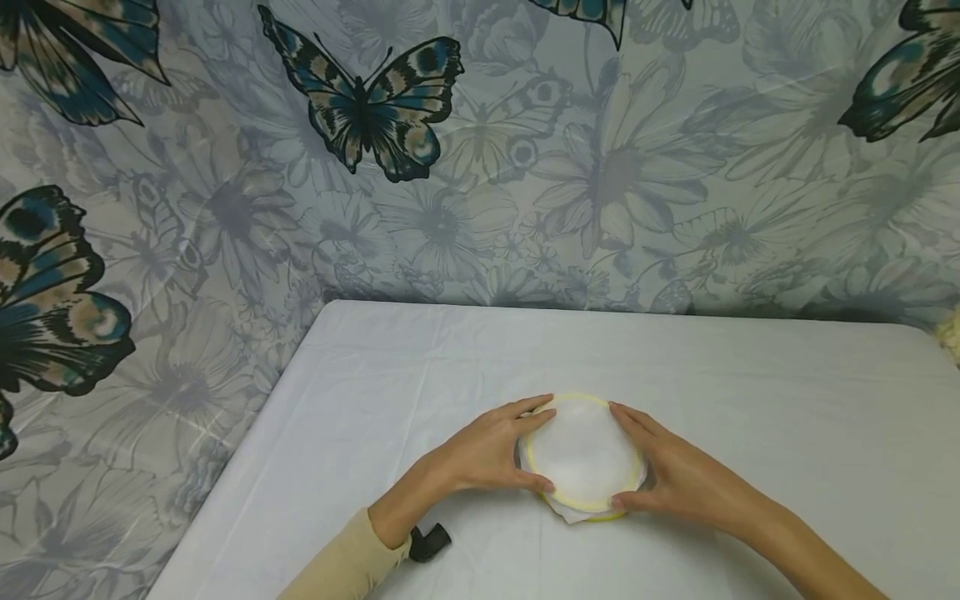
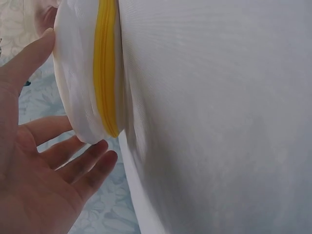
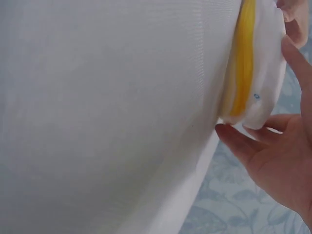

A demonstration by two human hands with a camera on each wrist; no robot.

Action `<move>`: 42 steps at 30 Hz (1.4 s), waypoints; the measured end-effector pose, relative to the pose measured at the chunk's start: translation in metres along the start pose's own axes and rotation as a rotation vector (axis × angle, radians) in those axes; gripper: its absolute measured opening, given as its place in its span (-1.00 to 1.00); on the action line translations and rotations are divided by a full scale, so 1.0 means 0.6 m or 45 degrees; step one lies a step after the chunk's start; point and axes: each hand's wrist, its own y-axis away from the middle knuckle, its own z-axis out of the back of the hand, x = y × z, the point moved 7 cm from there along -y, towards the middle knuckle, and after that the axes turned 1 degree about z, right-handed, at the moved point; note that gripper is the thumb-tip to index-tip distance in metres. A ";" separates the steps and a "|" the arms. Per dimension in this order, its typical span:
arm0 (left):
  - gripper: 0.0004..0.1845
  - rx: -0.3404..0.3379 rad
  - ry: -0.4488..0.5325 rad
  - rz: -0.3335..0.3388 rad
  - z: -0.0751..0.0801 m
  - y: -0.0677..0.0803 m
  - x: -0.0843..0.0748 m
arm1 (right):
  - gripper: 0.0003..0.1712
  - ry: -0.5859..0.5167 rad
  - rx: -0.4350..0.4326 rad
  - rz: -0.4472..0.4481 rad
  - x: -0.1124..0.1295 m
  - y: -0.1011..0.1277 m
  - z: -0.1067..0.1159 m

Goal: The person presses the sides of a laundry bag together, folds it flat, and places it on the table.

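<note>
I judged that the work was near its end, or at least past its middle. The white cloth [image 1: 583, 454] was already stretched flat over the round yellow hoop [image 1: 584, 503], and the hoop lay on the white surface [image 1: 750, 400]. From the side, in the left wrist view, I could see the yellow ring [image 2: 106, 73] sitting between layers of the cloth, so the cloth seemed to be caught in it. What I thought was left: a loose corner of cloth came out under the near edge of the hoop, and the cloth was perhaps not yet pulled even all around. Whether the hoop was tightened I could not tell, because no screw or clasp was visible.

The hoop was in the middle of the surface, a little toward the near side, and directly between my two hands. My left hand [image 1: 491, 454] rested against its left rim, with the fingers straight and spread and the thumb at the near edge. My right hand [image 1: 667, 471] rested against the right rim in the same way, the fingers straight along the far part of the edge and the thumb touching the near part. Neither hand closed around the hoop; both only touched and steadied it from the sides.

A small black object [image 1: 429, 542] lay near my left wrist.
</note>
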 end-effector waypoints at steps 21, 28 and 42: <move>0.07 0.109 -0.106 0.046 -0.019 0.002 -0.001 | 0.31 0.084 0.098 0.009 -0.004 -0.003 -0.015; 0.06 0.138 -0.137 0.068 -0.021 0.001 0.001 | 0.31 0.098 0.161 -0.019 -0.008 -0.002 -0.020; -0.04 0.190 -0.283 -0.001 -0.024 -0.001 -0.013 | 0.18 0.198 0.167 0.048 -0.003 0.000 -0.026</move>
